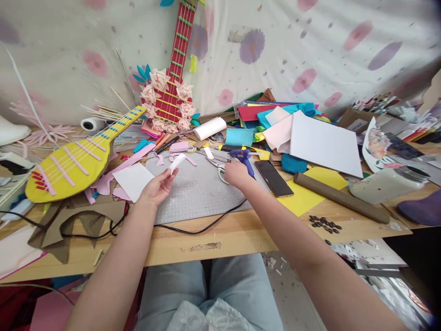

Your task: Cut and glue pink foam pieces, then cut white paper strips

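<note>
Between the thumb and fingers of my left hand (pixel 159 187) is a folded white paper strip (pixel 178 162), held above the left part of the grey cutting mat (pixel 193 197). My right hand (pixel 237 173) is closed at the white-handled scissors (pixel 221 174), which lie low over the mat with their blades toward the back left. Its fingertips are partly hidden behind the hand. Just behind that hand rests a blue glue gun (pixel 245 158). A white paper square (pixel 133 180) lies left of my left hand, near pink paper scraps (pixel 159 159).
A yellow paper instrument (pixel 74 168) lies at left; a red one with paper flowers (pixel 172 99) leans at the back. A phone (pixel 274 178), yellow sheet (pixel 312 191), brown tube (pixel 341 197) and jar (pixel 389 184) are at right. A black cable (pixel 203 231) crosses the front.
</note>
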Demonstrator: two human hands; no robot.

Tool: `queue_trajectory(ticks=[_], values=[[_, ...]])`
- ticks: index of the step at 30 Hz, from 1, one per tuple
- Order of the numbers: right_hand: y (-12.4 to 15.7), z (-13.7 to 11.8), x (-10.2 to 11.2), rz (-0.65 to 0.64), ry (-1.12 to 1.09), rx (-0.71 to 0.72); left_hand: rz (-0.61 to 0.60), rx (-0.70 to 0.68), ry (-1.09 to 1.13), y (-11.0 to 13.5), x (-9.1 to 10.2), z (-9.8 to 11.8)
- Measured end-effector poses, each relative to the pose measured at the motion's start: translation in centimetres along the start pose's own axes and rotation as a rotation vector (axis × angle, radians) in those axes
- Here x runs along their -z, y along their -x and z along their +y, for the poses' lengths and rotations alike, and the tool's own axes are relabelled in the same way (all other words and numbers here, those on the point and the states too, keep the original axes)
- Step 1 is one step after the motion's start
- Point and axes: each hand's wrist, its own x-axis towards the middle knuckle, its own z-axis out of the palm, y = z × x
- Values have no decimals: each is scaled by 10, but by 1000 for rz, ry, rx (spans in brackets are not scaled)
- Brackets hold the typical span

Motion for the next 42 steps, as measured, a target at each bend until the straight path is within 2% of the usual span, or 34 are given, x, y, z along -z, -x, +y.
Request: queue_trajectory(ticks=[3, 5, 7, 10, 11, 13, 17, 21, 25, 29, 37, 42], values=[[-2, -2, 5, 12, -146, -29, -3, -13, 1, -2, 2, -2], [1, -3, 12, -25, -347, -81, 0, -21, -11, -3, 2, -3], [5, -5, 18, -139, -714, -110, 2, -26, -28, -3, 2, -4], [14, -10, 21, -355, -1341, -57, 12, -48, -52, -3, 2, -4], [18, -12, 21, -437, -1484, -26, 16, -57, -58, -3, 2, -4], [23, -15, 21, -632, -1626, 12, 20, -75, -66, -3, 2, -4], [26, -16, 22, -967, -1584, -14, 31, -94, -55, -6, 3, -5], [19, -14, 18, -1149, -1608, 42, 50, -94, -22, -7, 1, -6], [8, -15, 6, -1266, -1630, 87, 56, -104, 5, -7, 0, -7], [2, -16, -3, -1318, -1653, 75, 51, -104, 16, -7, 0, -6], [4, -24, -5, -1306, -1736, 64, 7, -108, -58, -4, -2, -10], [5, -35, -7, -1207, -1840, 77, -19, -120, -110, -1, -3, -13]])
